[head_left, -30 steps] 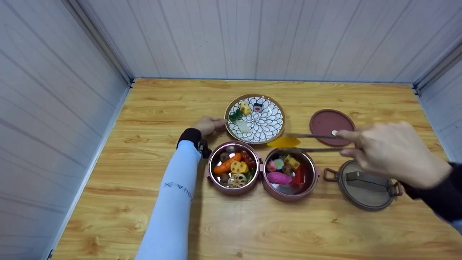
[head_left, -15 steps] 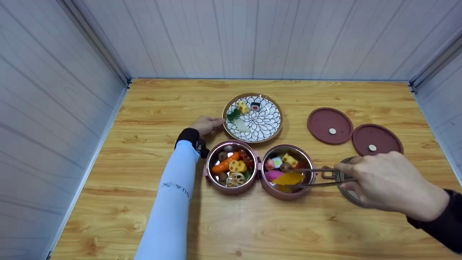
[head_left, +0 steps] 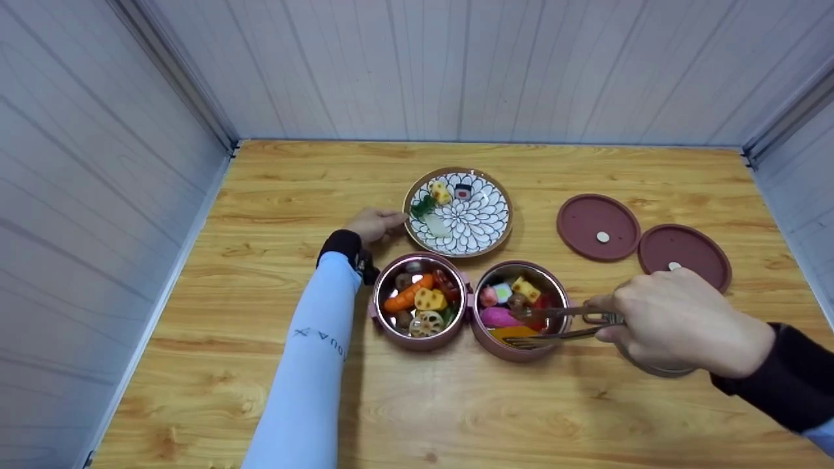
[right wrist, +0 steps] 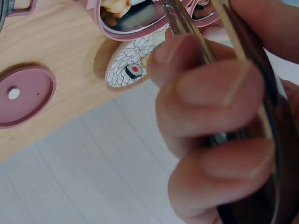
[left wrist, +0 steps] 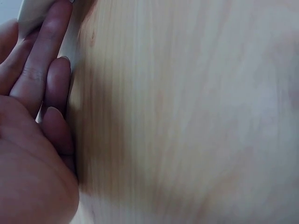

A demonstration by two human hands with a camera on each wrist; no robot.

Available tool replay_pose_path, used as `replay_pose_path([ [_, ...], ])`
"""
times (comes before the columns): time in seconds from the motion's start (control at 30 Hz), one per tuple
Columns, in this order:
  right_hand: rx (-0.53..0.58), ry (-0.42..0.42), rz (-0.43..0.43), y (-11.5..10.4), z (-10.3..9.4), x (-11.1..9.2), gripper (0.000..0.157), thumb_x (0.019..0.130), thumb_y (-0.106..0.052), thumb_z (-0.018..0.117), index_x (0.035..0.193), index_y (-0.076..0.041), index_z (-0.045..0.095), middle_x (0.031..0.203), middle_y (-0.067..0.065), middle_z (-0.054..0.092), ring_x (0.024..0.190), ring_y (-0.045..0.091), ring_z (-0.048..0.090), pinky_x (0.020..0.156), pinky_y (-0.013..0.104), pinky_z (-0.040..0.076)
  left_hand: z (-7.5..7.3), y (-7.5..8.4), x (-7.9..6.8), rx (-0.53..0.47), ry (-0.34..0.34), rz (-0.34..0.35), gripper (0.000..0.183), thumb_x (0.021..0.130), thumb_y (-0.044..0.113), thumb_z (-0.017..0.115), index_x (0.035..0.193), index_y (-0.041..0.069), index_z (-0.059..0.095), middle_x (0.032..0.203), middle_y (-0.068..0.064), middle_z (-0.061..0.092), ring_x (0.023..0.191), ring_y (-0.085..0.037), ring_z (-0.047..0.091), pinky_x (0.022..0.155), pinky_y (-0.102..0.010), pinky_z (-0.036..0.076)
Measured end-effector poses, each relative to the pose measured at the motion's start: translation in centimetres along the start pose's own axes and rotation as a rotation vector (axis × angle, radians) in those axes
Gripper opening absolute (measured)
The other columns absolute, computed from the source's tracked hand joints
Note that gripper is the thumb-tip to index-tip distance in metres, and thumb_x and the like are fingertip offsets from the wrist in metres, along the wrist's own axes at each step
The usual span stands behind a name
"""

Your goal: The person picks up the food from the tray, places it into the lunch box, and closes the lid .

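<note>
From where I stand, the person's right hand (head_left: 684, 322) is curled firmly round metal tongs (head_left: 560, 313), and the fingers bend well over the handle. The two arms of the tongs stand apart inside the right lunch container (head_left: 518, 354). There lies the yellow-orange food piece (head_left: 510, 335), near the front wall, with the lower tong end over it; whether that end touches it, I cannot tell. Behind it are a bright pink piece (head_left: 496, 317) and a yellow cheese piece with holes (head_left: 525, 288).

The left hand (head_left: 373, 226) pinches the edge of a plate (head_left: 479, 225) with petal pattern, on which rests a small sushi roll (head_left: 462, 191). Just in front of this plate is the left lunch container (head_left: 423, 344), which holds a carrot (head_left: 408, 296) and a lotus root slice (head_left: 427, 324).

On the pale blue left sleeve (head_left: 306, 378) there is dark lettering; it seems to say "AQUA" beside a mark like an X, but it is seen turned, so I am not certain. Two dark red round lids (head_left: 596, 225) lie side by side on the wooden table (head_left: 280, 189), each with a white disc.
</note>
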State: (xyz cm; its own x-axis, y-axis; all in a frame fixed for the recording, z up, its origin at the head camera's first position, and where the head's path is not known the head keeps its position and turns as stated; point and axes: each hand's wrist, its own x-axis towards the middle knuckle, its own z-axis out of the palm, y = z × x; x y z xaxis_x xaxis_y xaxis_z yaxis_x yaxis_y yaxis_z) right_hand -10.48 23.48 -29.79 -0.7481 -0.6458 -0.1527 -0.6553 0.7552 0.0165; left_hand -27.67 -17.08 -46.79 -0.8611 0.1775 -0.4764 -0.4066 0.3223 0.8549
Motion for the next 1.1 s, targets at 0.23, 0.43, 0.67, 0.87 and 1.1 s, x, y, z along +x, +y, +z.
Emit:
replay_pose_path([
  [0.23, -0.026, 0.051, 0.023, 0.8, -1.2, -0.1, 0.029, 0.081, -0.038, 0.08, 0.104, -0.02, 0.077, 0.066, -0.011, 0.06, 0.05, 0.011, 0.049, 0.041, 0.033, 0.034, 0.0, 0.1, 0.1, 0.023, -0.009, 0.011, 0.04, 0.099, 0.031, 0.062, 0.133, 0.009, 0.064, 0.116, -0.006, 0.067, 0.109, -0.021, 0.057, 0.097, -0.033, 0.041],
  [0.43, -0.027, 0.128, 0.076, 2.1, -2.3, -0.1, 0.041, 0.079, -0.039, 0.081, 0.114, -0.017, 0.076, 0.073, -0.001, 0.067, 0.053, 0.015, 0.055, 0.039, 0.035, 0.035, -0.1, 0.0, 0.4, 0.027, 0.015, 0.012, 0.04, 0.098, 0.032, 0.063, 0.131, 0.009, 0.065, 0.111, -0.004, 0.067, 0.102, -0.017, 0.056, 0.088, -0.028, 0.043],
  [0.67, 0.009, 0.085, 0.168, 3.7, -2.3, 1.5, 0.05, 0.088, -0.044, 0.071, 0.128, -0.014, 0.068, 0.061, -0.002, 0.053, 0.052, 0.015, 0.05, 0.038, 0.032, 0.032, -0.1, -0.2, 0.3, 0.078, 0.039, 0.016, 0.043, 0.098, 0.035, 0.063, 0.132, 0.009, 0.065, 0.111, -0.005, 0.067, 0.098, -0.017, 0.056, 0.088, -0.028, 0.043],
  [0.87, 0.122, 0.091, 0.265, 5.6, -0.7, 4.4, 0.051, 0.094, -0.047, 0.063, 0.135, -0.016, 0.062, 0.058, 0.001, 0.043, 0.05, 0.017, 0.041, 0.041, 0.034, 0.031, -0.2, -0.1, 0.1, 0.074, 0.033, 0.02, 0.044, 0.098, 0.037, 0.063, 0.131, 0.008, 0.065, 0.108, -0.005, 0.066, 0.094, -0.018, 0.056, 0.09, -0.029, 0.041],
  [1.1, 0.231, 0.152, 0.34, 7.1, 2.6, 8.6, 0.054, 0.094, -0.048, 0.063, 0.136, -0.015, 0.061, 0.056, 0.004, 0.043, 0.047, 0.019, 0.039, 0.042, 0.034, 0.032, 0.0, 0.0, 0.0, 0.077, 0.042, 0.019, 0.043, 0.098, 0.036, 0.063, 0.131, 0.009, 0.065, 0.106, -0.006, 0.068, 0.083, -0.017, 0.053, 0.088, -0.029, 0.041],
])
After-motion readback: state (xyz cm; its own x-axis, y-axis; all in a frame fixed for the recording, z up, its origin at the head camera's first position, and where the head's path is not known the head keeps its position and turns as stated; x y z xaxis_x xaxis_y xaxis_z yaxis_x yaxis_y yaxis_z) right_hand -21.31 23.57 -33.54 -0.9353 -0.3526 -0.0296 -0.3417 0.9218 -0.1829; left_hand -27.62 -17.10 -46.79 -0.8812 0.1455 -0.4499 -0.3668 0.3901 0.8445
